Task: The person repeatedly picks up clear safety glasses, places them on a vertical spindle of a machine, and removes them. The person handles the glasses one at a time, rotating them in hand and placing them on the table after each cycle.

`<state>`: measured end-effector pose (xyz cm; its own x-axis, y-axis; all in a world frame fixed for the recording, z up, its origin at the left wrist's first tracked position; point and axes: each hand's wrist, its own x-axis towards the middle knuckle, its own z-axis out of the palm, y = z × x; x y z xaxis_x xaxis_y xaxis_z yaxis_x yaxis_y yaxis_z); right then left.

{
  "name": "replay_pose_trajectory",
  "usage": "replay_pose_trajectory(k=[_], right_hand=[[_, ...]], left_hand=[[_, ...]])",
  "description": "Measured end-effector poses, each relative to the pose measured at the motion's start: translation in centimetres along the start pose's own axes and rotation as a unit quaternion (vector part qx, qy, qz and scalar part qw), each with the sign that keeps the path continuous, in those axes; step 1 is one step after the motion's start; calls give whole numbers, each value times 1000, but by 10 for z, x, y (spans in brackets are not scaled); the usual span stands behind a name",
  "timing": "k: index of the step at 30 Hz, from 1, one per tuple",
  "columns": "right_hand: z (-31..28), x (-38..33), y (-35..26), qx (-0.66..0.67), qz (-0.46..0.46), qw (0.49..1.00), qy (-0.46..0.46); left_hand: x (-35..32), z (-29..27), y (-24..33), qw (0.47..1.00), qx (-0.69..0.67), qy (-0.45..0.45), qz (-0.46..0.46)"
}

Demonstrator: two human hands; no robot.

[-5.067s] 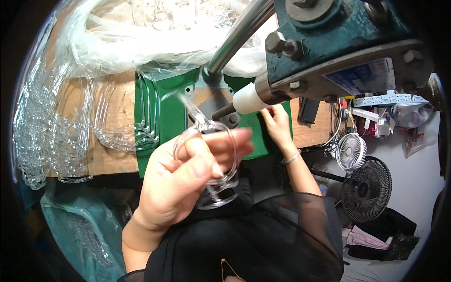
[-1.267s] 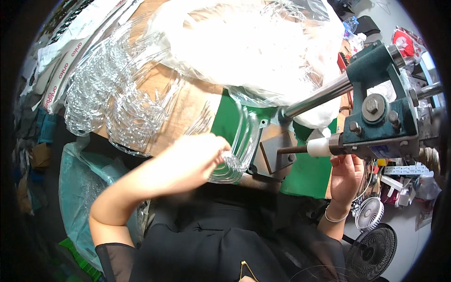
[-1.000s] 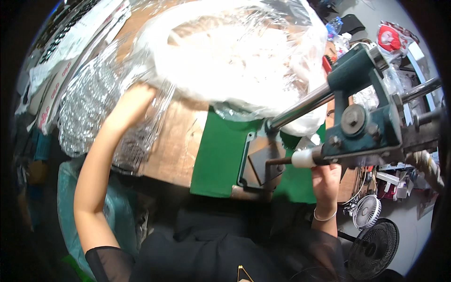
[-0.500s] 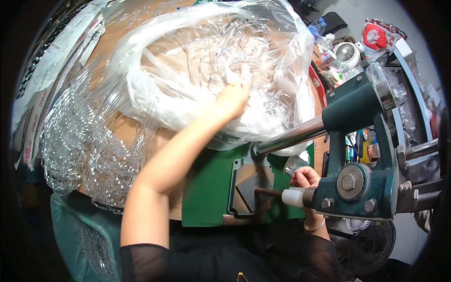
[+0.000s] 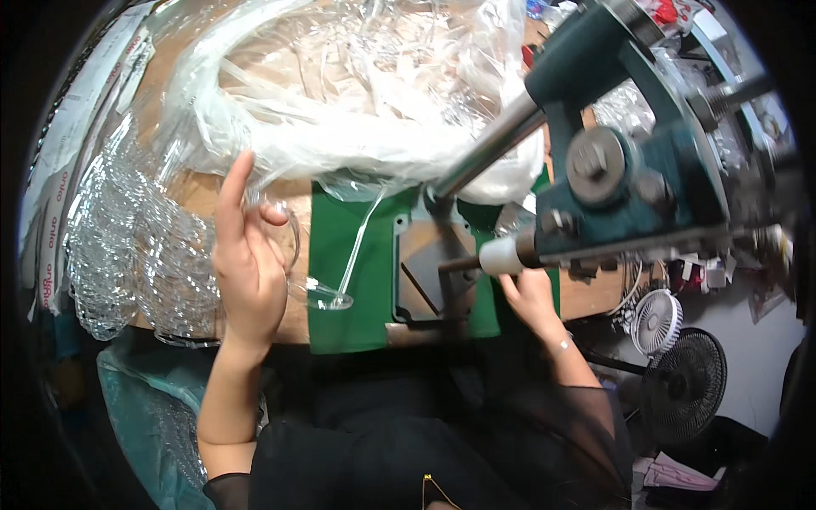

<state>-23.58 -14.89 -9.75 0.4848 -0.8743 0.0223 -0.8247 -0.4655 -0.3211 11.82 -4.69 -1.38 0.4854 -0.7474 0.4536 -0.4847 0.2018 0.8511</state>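
Note:
My left hand (image 5: 253, 263) is raised left of the green mat, index finger stretched out, other fingers bent around a clear piece (image 5: 327, 297). That piece has rounded loops and one long thin arm, like a transparent eyeglasses frame. My right hand (image 5: 534, 297) is at the right, just below the white collar (image 5: 501, 255) of a dark green hand press (image 5: 603, 183); its fingertips are partly hidden behind the press. The press's rod (image 5: 459, 265) points at a square metal base plate (image 5: 414, 280) on the mat (image 5: 340, 331).
A big clear plastic bag (image 5: 357, 140) with transparent pieces spreads behind the mat. Glittering clear pieces (image 5: 140, 246) are heaped at the left, beside long printed strips (image 5: 81, 144). A white fan (image 5: 656, 321) and a black fan (image 5: 693, 382) stand at the right.
My left hand has come out of the bag, moving left and nearer to me with the clear piece. The whole view has shifted, so the press appears higher and further left.

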Motion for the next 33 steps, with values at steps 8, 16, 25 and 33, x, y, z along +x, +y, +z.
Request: replay_pose_trajectory(k=[8, 16, 25, 33], right_hand=[[-1, -17, -15, -37, -85, 993, 77], [8, 2, 2, 210, 112, 963, 130], [21, 5, 3, 150, 67, 976, 146], [28, 10, 2, 93, 61, 976, 187]], left_hand=[[-78, -33, -14, 941, 322, -98, -20], [-61, -35, 43, 838, -111, -342, -409], [-70, 29, 74, 677, -662, -50, -319], [-76, 65, 68, 931, -290, -218, -32]])
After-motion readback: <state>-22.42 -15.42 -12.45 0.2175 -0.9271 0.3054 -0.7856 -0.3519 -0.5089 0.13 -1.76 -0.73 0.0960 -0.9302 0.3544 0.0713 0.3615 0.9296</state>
